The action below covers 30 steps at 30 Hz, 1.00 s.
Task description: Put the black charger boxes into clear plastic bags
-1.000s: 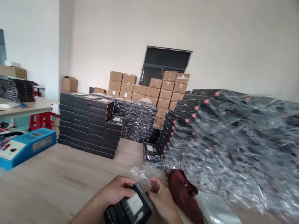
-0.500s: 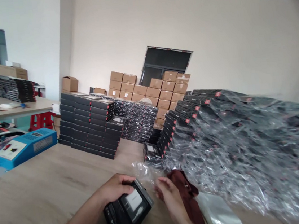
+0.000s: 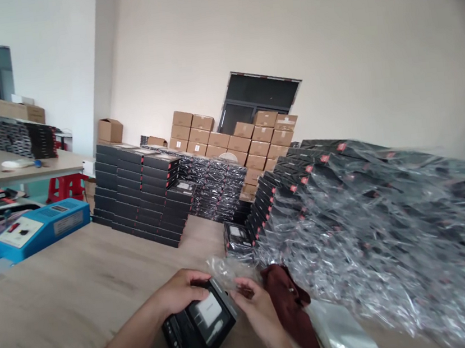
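My left hand (image 3: 185,291) grips the upper edge of a black retail box (image 3: 201,330), thumb on its front and fingers behind. The box is tilted above the wooden table, its window showing a white device and cable. At the box's right edge my right hand (image 3: 252,304) has its fingers closed on a crumpled clear plastic bag (image 3: 227,271), which stretches along the box's top end. How much of the box the bag covers I cannot tell. Just right of that hand lie a dark red cloth pouch (image 3: 289,311) and a stack of flat clear bags (image 3: 342,330).
Black boxes (image 3: 137,197) stand in a tall stack ahead. A big pile of plastic-wrapped boxes (image 3: 370,225) fills the right side. One wrapped box (image 3: 237,235) lies by its foot. A blue machine (image 3: 44,226) sits at the left, with brown cartons (image 3: 232,143) against the wall.
My right hand has moved left, closer to the box's edge, drawing the clear bag toward it. My left hand and the box have hardly moved.
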Tool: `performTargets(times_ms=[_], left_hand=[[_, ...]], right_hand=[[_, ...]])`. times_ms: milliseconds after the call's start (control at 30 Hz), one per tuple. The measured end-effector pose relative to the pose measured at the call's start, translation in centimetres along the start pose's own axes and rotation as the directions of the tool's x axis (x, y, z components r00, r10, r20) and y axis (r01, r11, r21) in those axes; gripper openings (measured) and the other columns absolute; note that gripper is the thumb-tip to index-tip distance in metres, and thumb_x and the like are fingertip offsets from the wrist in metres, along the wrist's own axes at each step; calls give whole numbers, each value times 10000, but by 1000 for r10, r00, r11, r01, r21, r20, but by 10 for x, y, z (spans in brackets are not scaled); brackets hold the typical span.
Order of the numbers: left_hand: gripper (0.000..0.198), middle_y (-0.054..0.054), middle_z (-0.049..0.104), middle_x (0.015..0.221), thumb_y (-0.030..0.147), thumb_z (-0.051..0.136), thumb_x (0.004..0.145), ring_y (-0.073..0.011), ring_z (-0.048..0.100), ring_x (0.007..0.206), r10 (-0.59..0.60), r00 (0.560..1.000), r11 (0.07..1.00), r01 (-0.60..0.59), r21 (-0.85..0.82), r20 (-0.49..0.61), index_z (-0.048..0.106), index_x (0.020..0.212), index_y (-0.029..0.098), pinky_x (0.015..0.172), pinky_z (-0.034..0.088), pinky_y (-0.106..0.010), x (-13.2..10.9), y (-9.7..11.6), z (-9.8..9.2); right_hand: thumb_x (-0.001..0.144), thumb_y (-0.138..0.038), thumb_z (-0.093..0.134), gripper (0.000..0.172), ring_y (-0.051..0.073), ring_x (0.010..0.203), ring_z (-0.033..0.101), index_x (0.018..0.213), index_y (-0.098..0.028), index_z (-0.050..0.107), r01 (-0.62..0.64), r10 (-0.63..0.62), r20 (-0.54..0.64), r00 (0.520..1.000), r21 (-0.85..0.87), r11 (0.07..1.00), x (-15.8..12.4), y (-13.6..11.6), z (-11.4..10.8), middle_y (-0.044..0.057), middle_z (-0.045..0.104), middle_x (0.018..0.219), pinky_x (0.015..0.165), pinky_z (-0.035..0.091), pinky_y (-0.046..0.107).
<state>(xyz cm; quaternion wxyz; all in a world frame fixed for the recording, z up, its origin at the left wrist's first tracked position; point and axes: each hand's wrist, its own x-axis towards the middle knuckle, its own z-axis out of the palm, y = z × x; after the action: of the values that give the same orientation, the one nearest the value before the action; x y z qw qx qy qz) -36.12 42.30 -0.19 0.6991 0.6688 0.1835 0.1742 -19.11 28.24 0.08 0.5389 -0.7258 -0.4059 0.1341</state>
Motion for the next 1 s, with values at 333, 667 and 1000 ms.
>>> performTargets(times_ms=[333,667,1000], left_hand=[[530,-45,704,982,214,680,596,-181,631,768,-37,998,999,38,25,-47,652,1121,152,692,440,-257,-3,2,3],[534,-61,693,1053,260,671,635,-202,630,878,75,986,994,-85,-63,-148,636,1153,134,798,452,-282,5,0,5],[562,-62,702,1003,264,611,697,-182,629,795,136,964,988,-148,-37,-230,570,1237,112,741,467,-287,7,2,10]], right_hand=[[735,-378,517,197,202,702,607,686,-214,615,188,-285,-198,938,-400,897,-1,3,-1,52,651,766,679,452,295],[708,-481,561,281,163,480,532,735,-207,616,-81,79,-62,995,-31,996,0,0,-3,-17,587,536,468,390,250],[683,-311,517,124,181,525,573,622,-231,589,128,-164,-111,980,-276,953,-6,-9,8,-14,625,560,538,413,267]])
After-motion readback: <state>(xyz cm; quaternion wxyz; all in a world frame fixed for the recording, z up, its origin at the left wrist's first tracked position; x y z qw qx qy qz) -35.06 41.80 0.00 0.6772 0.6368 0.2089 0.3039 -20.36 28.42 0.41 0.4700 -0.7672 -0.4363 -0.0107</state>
